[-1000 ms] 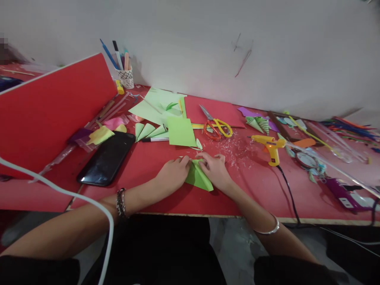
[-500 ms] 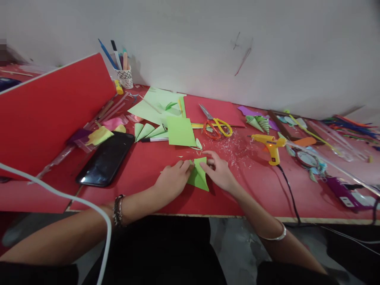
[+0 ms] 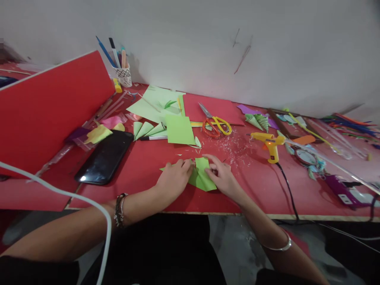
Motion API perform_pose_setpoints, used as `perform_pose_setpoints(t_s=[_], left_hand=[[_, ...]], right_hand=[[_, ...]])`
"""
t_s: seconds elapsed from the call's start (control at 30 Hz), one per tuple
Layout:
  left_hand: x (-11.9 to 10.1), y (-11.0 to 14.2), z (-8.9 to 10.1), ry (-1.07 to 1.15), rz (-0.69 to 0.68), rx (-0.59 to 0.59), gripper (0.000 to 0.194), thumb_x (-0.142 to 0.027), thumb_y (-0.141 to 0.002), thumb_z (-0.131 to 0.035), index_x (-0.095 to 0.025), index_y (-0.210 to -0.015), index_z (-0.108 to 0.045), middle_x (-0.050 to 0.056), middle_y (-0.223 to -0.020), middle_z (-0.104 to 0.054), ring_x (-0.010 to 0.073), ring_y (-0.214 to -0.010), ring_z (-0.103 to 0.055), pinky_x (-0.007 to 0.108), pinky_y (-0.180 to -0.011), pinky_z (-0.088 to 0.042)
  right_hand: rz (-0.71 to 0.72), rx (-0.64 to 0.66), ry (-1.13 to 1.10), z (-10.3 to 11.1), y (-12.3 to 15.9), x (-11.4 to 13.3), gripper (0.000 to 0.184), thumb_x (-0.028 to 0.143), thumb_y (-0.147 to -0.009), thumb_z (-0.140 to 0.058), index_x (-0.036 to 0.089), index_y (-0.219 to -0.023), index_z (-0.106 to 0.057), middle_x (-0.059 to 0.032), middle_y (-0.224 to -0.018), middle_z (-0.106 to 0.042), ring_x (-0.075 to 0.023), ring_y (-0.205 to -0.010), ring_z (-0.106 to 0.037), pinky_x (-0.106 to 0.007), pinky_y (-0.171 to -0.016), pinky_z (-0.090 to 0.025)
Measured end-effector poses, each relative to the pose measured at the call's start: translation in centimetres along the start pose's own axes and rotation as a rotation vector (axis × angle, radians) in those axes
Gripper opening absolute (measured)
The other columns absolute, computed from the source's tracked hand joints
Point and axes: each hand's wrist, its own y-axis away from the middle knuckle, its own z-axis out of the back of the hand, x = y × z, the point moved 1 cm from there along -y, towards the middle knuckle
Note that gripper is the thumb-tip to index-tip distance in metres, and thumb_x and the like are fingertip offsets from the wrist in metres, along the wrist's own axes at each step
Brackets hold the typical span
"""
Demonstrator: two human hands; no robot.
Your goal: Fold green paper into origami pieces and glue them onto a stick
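A piece of light green paper point(image 3: 202, 178) lies on the red table top between my hands, bent and partly raised. My left hand point(image 3: 175, 178) presses over its left part, fingers curled together, and a corner of green pokes out on the far side. The fingers of my right hand point(image 3: 220, 174) close on the paper's right edge, thumb toward the middle. Just beyond them rests a flat green sheet point(image 3: 180, 130). Scissors point(image 3: 212, 120) with one red and one yellow handle lie behind, on red paper point(image 3: 219, 107).
A black phone point(image 3: 105, 158) and a propped red board point(image 3: 53, 111) are on the left. Folded green cones point(image 3: 145, 130) lie beside a pen point(image 3: 153, 138). A yellow glue gun point(image 3: 269, 144) with its cord stands right, near a purple box point(image 3: 346, 192). A white cable point(image 3: 89, 202) crosses the left foreground.
The green paper's lower right part has spread to the right. My right hand has shifted slightly right, and a green corner now shows left of my left hand.
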Motion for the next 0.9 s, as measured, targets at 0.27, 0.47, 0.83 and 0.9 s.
perform_pose_setpoints(t_s=[0.27,0.47,0.83,0.9], left_hand=[[-0.7,0.8,1.0,0.008,0.003,0.155,0.051,-0.010,-0.084,-0.038,-0.031,-0.131,-0.032,0.013,-0.115,-0.046,0.0263,-0.098,-0.047,0.030,-0.060,-0.048],[-1.3,1.1,1.1,-0.035,0.036,0.186,0.059,-0.007,-0.082,-0.039,-0.035,-0.133,-0.026,0.015,-0.115,-0.046,0.0297,-0.100,-0.046,0.034,-0.060,-0.050],[-1.5,1.3,1.2,-0.050,0.004,0.228,0.067,-0.006,-0.081,-0.045,-0.044,-0.132,-0.020,0.014,-0.128,-0.040,0.0318,-0.110,-0.044,0.041,-0.068,-0.050],[-1.6,1.5,1.3,-0.038,-0.007,0.237,0.069,-0.006,-0.080,-0.048,-0.046,-0.131,-0.021,0.014,-0.131,-0.037,0.0335,-0.112,-0.042,0.043,-0.069,-0.050]], right_hand=[[-0.040,-0.056,0.019,0.2,0.6,0.1,0.039,0.029,-0.078,-0.046,0.023,-0.117,-0.043,0.0052,-0.055,-0.051,-0.0127,-0.051,-0.048,-0.029,-0.063,-0.039],[-0.065,0.021,-0.049,0.1,1.6,0.6,0.046,0.031,-0.078,-0.047,0.022,-0.123,-0.037,0.0041,-0.056,-0.053,-0.0138,-0.050,-0.050,-0.030,-0.062,-0.039],[-0.057,0.041,0.105,1.0,2.4,-0.2,0.039,0.022,-0.080,-0.041,0.021,-0.118,-0.041,0.0077,-0.048,-0.037,-0.0136,-0.048,-0.042,-0.029,-0.060,-0.033],[-0.038,0.034,0.104,1.1,2.6,-0.4,0.037,0.023,-0.080,-0.040,0.022,-0.118,-0.041,0.0073,-0.048,-0.038,-0.0139,-0.047,-0.042,-0.029,-0.059,-0.033]])
